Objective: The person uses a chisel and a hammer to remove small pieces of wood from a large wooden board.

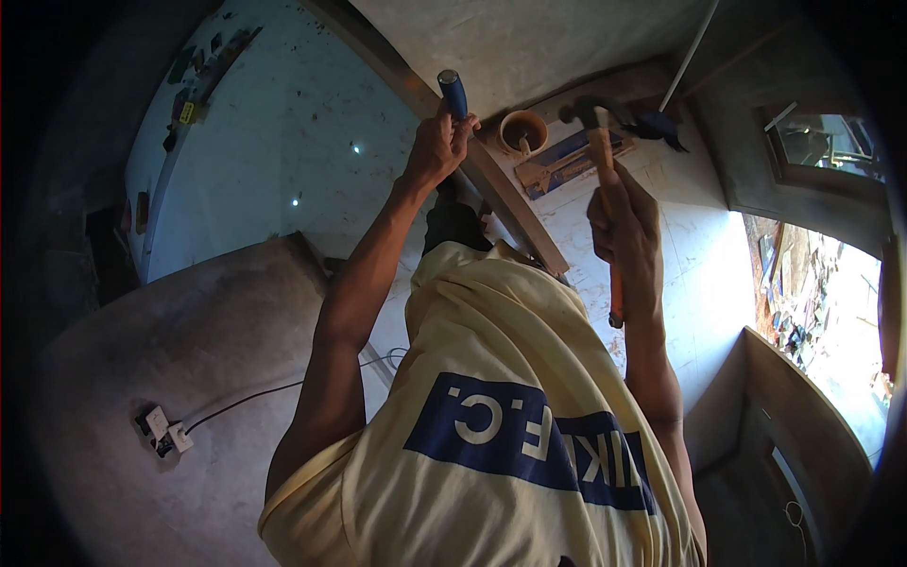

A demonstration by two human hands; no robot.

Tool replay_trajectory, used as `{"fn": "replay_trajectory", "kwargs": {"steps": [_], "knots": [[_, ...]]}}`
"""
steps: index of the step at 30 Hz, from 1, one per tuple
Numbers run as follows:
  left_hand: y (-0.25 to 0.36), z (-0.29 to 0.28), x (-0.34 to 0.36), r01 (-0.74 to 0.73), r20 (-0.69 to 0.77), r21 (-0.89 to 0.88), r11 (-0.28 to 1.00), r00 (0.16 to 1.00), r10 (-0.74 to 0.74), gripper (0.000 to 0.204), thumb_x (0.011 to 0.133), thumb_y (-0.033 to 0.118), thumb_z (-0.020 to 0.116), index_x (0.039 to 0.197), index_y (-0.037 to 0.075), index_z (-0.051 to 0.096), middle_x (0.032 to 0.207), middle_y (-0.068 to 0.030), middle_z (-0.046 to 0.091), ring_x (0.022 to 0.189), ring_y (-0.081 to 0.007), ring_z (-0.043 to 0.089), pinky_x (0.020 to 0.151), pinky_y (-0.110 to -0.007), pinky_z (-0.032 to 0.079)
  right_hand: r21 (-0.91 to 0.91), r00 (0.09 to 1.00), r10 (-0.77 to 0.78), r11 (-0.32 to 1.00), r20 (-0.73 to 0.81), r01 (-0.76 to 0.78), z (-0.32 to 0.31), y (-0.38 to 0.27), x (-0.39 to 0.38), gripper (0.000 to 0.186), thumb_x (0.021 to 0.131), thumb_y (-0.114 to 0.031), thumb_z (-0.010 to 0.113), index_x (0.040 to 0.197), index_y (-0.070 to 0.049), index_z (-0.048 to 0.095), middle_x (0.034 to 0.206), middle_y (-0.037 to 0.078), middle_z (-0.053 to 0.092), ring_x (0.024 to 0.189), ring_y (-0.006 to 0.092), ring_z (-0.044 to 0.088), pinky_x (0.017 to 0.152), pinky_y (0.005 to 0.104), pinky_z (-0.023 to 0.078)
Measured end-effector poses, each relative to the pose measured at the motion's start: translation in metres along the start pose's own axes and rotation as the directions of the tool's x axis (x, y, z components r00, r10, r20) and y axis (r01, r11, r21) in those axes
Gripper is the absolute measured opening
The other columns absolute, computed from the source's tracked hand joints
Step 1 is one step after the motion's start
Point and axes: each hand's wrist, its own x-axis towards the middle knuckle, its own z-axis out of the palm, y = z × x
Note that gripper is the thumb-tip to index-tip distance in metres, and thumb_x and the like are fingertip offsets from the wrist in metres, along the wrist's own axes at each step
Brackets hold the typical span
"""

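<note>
My left hand (437, 151) is closed around a chisel, whose blue handle (454, 94) with a metal-capped end sticks up above my fingers. Its blade is hidden behind the hand, so whether it touches the wooden door frame (515, 203) cannot be made out. To the right, my right hand (628, 222) grips a claw hammer (599, 132) by its handle. The hammer's dark head is raised level with the chisel's handle and well apart from it, and the orange lower end of its handle shows below my fist.
Beyond the frame stand a brown bucket (522, 133) and a blue-and-wood piece (572, 168) on the pale tiled floor (694, 227). A white socket box (168, 430) with a dark cord sits at lower left. Bright light enters through an opening (822, 293) at right.
</note>
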Motion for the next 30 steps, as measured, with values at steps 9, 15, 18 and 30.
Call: {"fn": "replay_trajectory", "kwargs": {"steps": [9,15,18,30], "knots": [[-0.012,0.004,0.000,-0.062,-0.029,0.000,0.998,0.998,0.062,0.019,0.099,0.016,0.059,0.109,0.003,0.051,0.083,-0.0119,0.071,0.071,-0.0313,0.071,0.061,-0.040,0.055,-0.138,0.884,-0.435,0.878,0.173,0.459,0.046,-0.072,0.001,0.041,0.105,-0.028,0.050,0.132,0.003,0.058,0.063,-0.002,0.049,0.056,0.0040,0.045,0.049,0.0224,0.034],[0.013,-0.001,0.002,0.047,0.022,0.088,0.995,0.999,-0.049,0.020,0.099,0.018,0.059,0.107,0.002,0.052,0.084,-0.0129,0.071,0.072,-0.0322,0.071,0.062,-0.041,0.055,-0.229,0.628,-0.720,0.585,0.295,0.778,0.055,-0.021,0.059,0.038,0.105,-0.023,0.049,0.129,0.004,0.060,0.065,0.002,0.057,0.061,0.0058,0.054,0.055,0.0236,0.042],[-0.007,0.005,0.002,-0.026,-0.009,0.045,0.999,1.000,0.026,0.020,0.099,0.019,0.059,0.107,0.002,0.052,0.085,-0.0130,0.072,0.073,-0.0320,0.071,0.062,-0.042,0.055,-0.383,0.677,-0.627,0.559,0.385,0.736,0.053,-0.013,0.064,0.037,0.104,-0.022,0.049,0.129,0.005,0.059,0.066,0.002,0.057,0.061,0.0061,0.054,0.056,0.0235,0.043],[-0.033,0.013,-0.018,0.044,-0.229,-0.487,0.872,0.957,-0.176,0.021,0.098,0.014,0.061,0.105,-0.004,0.052,0.091,-0.0160,0.071,0.086,-0.0214,0.072,0.071,-0.037,0.060,0.018,0.977,-0.211,0.977,0.023,0.211,-0.005,-0.022,0.011,0.043,0.106,-0.031,0.046,0.137,-0.001,0.054,0.063,-0.008,0.035,0.047,-0.0004,0.028,0.041,0.0194,0.019]]}}
